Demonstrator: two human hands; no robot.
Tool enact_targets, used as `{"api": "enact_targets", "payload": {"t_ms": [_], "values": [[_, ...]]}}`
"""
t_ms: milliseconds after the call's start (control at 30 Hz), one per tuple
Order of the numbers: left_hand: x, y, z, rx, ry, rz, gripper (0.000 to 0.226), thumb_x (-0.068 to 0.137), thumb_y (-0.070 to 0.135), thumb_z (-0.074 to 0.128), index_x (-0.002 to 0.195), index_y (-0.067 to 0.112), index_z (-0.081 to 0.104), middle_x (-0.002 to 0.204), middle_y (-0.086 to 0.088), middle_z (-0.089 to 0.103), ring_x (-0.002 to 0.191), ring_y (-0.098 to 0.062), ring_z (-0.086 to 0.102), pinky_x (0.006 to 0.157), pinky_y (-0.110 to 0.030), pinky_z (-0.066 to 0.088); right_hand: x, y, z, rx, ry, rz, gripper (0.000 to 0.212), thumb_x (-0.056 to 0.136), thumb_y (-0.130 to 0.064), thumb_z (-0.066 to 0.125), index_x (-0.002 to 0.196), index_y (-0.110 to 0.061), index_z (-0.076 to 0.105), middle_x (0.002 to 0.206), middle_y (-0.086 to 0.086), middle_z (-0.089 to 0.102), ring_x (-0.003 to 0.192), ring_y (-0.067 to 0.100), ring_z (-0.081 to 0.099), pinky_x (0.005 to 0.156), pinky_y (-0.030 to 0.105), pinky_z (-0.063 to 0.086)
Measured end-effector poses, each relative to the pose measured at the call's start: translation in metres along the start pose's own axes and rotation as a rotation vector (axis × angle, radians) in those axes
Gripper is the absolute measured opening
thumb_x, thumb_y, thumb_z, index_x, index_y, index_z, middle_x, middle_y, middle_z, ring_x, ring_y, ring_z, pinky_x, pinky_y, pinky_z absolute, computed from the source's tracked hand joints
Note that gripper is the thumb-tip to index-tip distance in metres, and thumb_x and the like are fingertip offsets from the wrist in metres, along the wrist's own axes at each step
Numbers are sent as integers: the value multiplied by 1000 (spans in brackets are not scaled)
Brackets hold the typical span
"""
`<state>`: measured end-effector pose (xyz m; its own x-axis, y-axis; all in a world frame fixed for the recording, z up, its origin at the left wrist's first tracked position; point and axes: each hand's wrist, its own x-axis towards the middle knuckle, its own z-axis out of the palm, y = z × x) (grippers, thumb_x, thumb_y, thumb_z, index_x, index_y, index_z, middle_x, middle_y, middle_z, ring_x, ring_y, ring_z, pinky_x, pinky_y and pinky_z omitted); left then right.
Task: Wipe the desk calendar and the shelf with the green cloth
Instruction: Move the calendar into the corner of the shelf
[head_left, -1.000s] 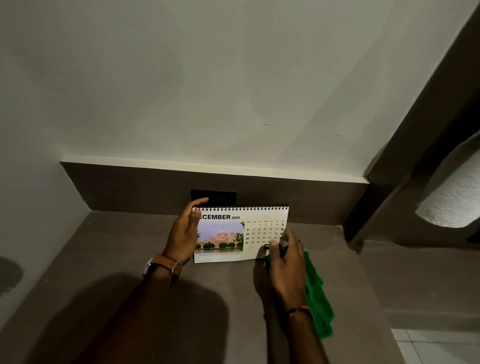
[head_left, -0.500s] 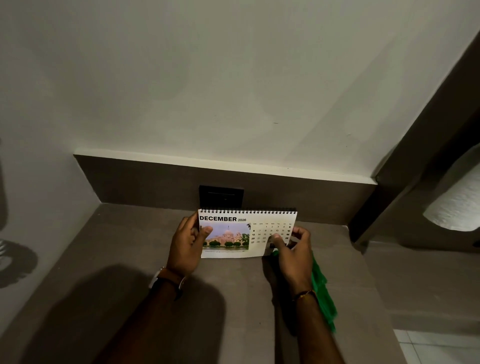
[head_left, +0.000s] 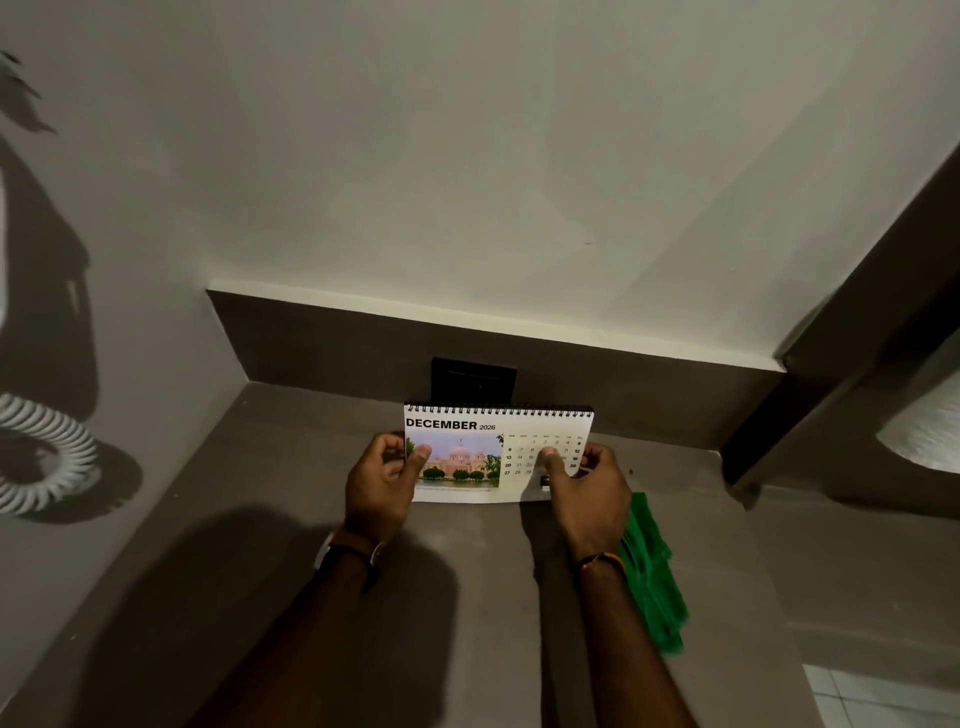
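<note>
Dim, warm light comes from behind the camera, throwing heavy arm shadows across the lower centre of the shelf (head_left: 260, 467). Hard-edged shadows fall on the left wall (head_left: 130, 260). Straight edges bow at the frame's sides; the right edge is soft and blurred.

The desk calendar (head_left: 498, 457) is smooth white paper with a faint sheen, bound along its twelve-o'clock edge by black wire coils. The green cloth (head_left: 652, 577) looks soft, matt and creased. The shelf (head_left: 260, 493) is matt grey-brown, smooth.

"DECEMBER 2026" — on the desk calendar (head_left: 498, 452) (date grid beneath, 1–29)
</note>
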<state>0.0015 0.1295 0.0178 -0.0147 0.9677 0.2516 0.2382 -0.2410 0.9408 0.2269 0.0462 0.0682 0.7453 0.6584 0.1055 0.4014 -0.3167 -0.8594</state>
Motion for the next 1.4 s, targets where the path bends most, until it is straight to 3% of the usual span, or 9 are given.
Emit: {"api": "enact_targets", "payload": {"t_ms": [200,333,433,500,667,800,933,1033,1400], "values": [[-12,-2,-12,92,-128,-13,31,95,48,53,103,21,64,93,3,74,85,-9,70,73,-33,59,1,1,4,-67,-100,-51,34,86,-48,72,100,-18,65,98,2,74,80,16,63,71,26,47],[-13,4,-15,171,-111,-22,30,96,49,45,97,22,58,77,10,64,72,1,61,65,-19,46,-3,-1,11,-36,-230,-7,32,90,-49,67,100,-22,55,97,-3,73,78,13,63,66,23,49],[-8,8,-23,230,-111,-62,42,96,54,36,105,19,57,76,-7,65,70,-14,62,65,-31,47,-5,0,18,12,-346,37,33,91,-52,64,104,-23,56,91,-12,68,77,1,64,63,18,49],[-1,9,-31,230,-123,-99,46,98,53,34,96,15,59,77,-17,65,70,-26,63,65,-38,50,-8,0,23,39,-397,42,34,91,-53,63,109,-24,58,87,-19,65,74,-11,58,58,9,40],[11,5,-50,236,-135,-231,51,100,54,31,84,16,62,73,-3,69,64,-12,67,61,-28,48,-14,-6,38,117,-504,-11,36,93,-56,59,114,-28,65,102,-16,69,88,-2,63,69,13,43],[15,-1,-71,233,-112,-292,56,99,59,29,89,18,66,79,2,70,74,-12,66,66,-25,44,-20,-16,55,165,-575,-26,41,93,-56,59,121,-26,63,111,-13,71,92,-2,63,71,11,44],[18,-4,-95,209,-56,-304,42,100,54,32,91,25,62,83,10,67,77,-4,65,65,-19,43,-29,-30,76,229,-615,-7,40,94,-50,61,122,-22,61,114,-8,72,95,2,66,70,11,46],[18,-8,-113,203,-7,-295,37,101,51,34,110,26,60,94,17,64,86,-1,63,67,-14,43,-39,-42,92,297,-633,34,34,97,-42,61,121,-19,61,101,-16,70,78,-13,66,56,2,45],[33,-36,-159,289,52,-304,25,103,21,42,123,9,51,117,-12,64,104,-30,60,86,-34,43,-75,-73,133,243,-573,-6,40,96,-55,56,110,-18,63,92,-16,65,69,-13,59,51,-2,40]]}}
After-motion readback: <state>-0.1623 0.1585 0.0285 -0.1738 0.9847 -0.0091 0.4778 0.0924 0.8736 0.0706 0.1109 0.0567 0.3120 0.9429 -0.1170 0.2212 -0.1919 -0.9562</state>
